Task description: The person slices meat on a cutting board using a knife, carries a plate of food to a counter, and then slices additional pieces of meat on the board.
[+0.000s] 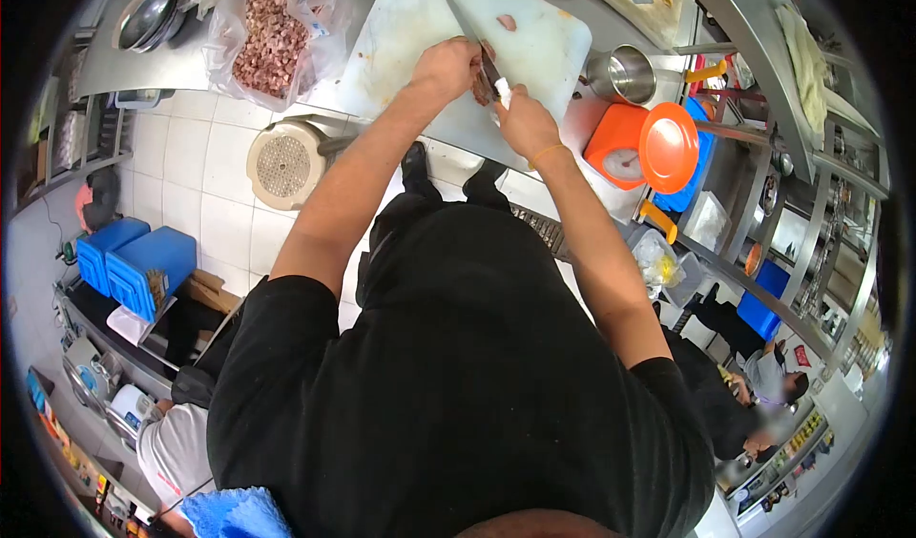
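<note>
My right hand (528, 126) is closed around the white handle of a kitchen knife (462, 17). Its long blade points away from me and to the left over a white cutting board (401, 37). My left hand (447, 67) has its fingers curled on a piece of reddish-brown meat (480, 88), right beside the blade. Hand and knife partly hide this meat. Farther up the board lies a small loose meat scrap (506, 23). Left of the board, an open clear plastic bag (224, 53) holds a heap of diced meat (270, 47).
Right of the board stand a metal pot (625, 75) and an orange scale (611, 142) with a round pan. Metal bowls (151, 18) sit at far left. A beige stool (286, 166) stands on the floor below the counter. Other people (176, 452) are in the background.
</note>
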Motion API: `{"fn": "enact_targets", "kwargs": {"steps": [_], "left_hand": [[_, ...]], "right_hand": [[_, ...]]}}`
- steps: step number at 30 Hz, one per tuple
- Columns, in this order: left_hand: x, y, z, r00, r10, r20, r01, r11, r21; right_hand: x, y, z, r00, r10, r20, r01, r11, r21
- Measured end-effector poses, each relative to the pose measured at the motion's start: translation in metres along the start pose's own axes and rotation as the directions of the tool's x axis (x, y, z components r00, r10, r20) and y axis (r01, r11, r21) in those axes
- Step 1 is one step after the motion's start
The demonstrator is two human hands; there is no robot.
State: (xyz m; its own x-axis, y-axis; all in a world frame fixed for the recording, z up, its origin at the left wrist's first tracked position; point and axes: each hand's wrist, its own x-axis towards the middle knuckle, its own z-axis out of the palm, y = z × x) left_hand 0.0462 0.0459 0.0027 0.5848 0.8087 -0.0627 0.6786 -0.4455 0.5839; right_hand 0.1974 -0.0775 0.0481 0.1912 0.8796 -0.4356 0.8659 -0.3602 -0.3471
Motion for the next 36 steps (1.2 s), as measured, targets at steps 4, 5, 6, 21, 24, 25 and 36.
{"fn": "enact_targets", "kwargs": {"steps": [4,5,6,21,24,25,36], "left_hand": [[-0.003,0.003,0.000,1.000,-0.026,-0.017,0.026,1.000,-0.001],[-0.005,0.004,0.001,0.999,-0.033,-0.030,0.032,0.999,-0.007],[-0.007,0.005,0.002,0.999,-0.031,-0.035,0.030,0.999,-0.013],[-0.015,0.003,0.009,0.991,-0.013,-0.133,0.004,0.998,-0.063],[-0.014,0.004,0.009,0.990,-0.026,-0.136,0.017,0.998,-0.066],[-0.013,0.004,0.010,0.990,-0.029,-0.141,0.021,0.998,-0.062],[-0.012,0.003,0.008,0.991,0.010,-0.133,-0.014,0.999,-0.032]], "right_hand": [[-0.013,-0.004,-0.025,0.999,-0.049,-0.003,0.049,0.998,-0.049],[-0.021,-0.007,-0.031,0.999,-0.031,0.008,0.031,0.998,-0.053],[-0.031,-0.008,-0.036,1.000,-0.012,0.020,0.013,0.998,-0.059],[-0.051,-0.007,0.005,0.995,0.095,0.042,-0.093,0.994,-0.056],[-0.057,-0.014,-0.009,0.996,0.072,0.043,-0.068,0.993,-0.096],[-0.058,-0.016,-0.016,0.997,0.057,0.044,-0.051,0.992,-0.115],[-0.022,-0.011,0.013,0.993,0.113,0.018,-0.112,0.991,-0.068]]}}
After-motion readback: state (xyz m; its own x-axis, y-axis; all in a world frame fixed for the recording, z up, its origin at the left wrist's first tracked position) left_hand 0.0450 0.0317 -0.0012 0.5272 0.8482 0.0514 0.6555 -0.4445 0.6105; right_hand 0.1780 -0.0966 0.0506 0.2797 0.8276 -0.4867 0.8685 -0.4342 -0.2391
